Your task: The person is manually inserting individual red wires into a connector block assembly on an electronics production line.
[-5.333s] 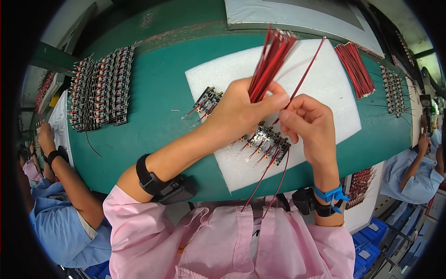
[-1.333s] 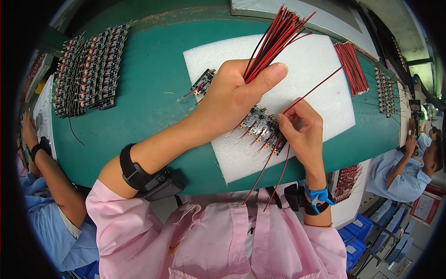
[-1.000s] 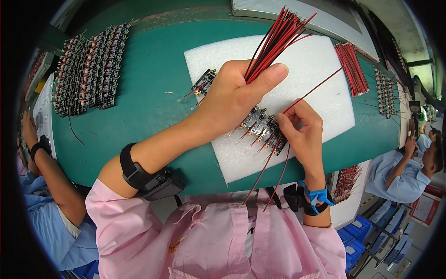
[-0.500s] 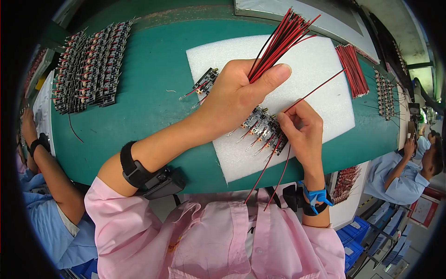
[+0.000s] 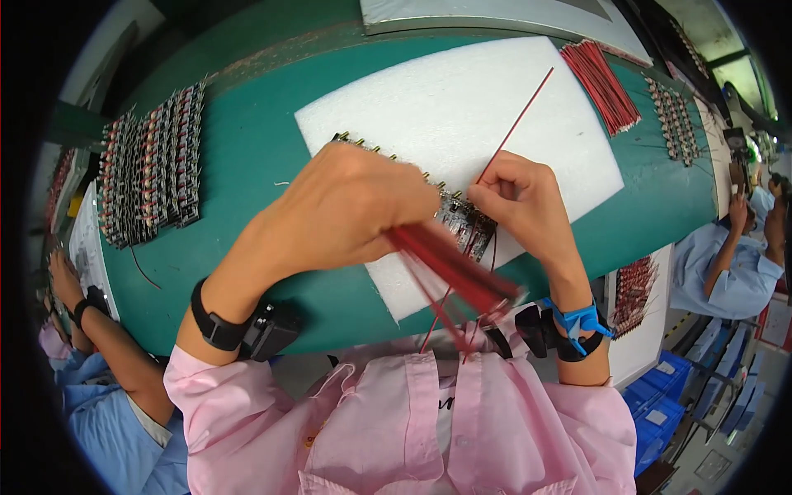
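My left hand point(image 5: 351, 206) is closed round a bundle of red and black wires point(image 5: 454, 268). The bundle slants down toward my chest, its lower end smeared by motion. Thumb and fingertips of my right hand point(image 5: 528, 202) pinch a single red wire point(image 5: 528, 107), which sticks up and to the right. Below both hands, a row of small circuit boards point(image 5: 462, 224) with brass-coloured connectors lies on a white foam sheet point(image 5: 429, 91); my left hand covers much of it. Red wires run from the boards' right end toward my chest.
Stacked rows of circuit boards point(image 5: 153, 165) stand at the left of the green table point(image 5: 239, 181). A pile of red wires point(image 5: 601, 87) and another row of boards point(image 5: 672, 124) lie at the far right. Other people work on both sides, and blue bins point(image 5: 660, 404) sit at lower right.
My left hand has turned over, swinging the wire bundle from pointing up and away to pointing down toward me. My right hand keeps its pinch on the red wire near the boards.
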`<action>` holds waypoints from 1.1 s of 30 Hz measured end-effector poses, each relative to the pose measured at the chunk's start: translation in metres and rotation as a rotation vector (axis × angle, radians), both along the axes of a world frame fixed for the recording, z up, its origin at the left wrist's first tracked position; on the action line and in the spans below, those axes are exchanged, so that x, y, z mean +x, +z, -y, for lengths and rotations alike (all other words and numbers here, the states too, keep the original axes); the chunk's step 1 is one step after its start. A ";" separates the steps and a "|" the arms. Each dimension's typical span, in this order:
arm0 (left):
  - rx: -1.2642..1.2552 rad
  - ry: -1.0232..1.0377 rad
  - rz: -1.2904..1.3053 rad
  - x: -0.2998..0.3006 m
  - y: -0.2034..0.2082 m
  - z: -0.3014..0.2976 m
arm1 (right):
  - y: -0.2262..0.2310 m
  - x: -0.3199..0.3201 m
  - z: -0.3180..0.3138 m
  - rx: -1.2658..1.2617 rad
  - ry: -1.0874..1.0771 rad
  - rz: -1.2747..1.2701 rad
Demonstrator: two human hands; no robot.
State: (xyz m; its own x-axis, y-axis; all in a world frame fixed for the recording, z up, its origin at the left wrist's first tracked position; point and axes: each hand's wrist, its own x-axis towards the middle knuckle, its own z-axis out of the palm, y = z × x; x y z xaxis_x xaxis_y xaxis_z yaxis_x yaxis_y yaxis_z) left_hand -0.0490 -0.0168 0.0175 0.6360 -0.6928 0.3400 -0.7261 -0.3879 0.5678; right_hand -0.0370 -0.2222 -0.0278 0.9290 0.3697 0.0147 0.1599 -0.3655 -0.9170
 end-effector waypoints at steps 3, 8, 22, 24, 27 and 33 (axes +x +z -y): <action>0.298 -0.115 -0.003 -0.011 0.007 -0.001 | 0.003 -0.001 -0.002 -0.026 -0.021 -0.010; 0.360 -0.110 0.078 -0.030 0.008 0.004 | 0.001 -0.002 -0.003 -0.043 -0.008 0.017; 0.457 -0.092 0.041 -0.032 0.006 0.006 | -0.005 -0.005 -0.005 -0.024 -0.063 0.111; 0.460 -0.095 0.049 -0.032 0.006 0.006 | -0.007 -0.005 -0.006 -0.019 -0.073 0.129; 0.464 -0.087 0.063 -0.032 0.005 0.006 | -0.010 -0.005 -0.006 -0.012 -0.080 0.164; 0.483 -0.092 0.060 -0.032 0.006 0.008 | -0.012 -0.007 -0.005 0.006 -0.060 0.238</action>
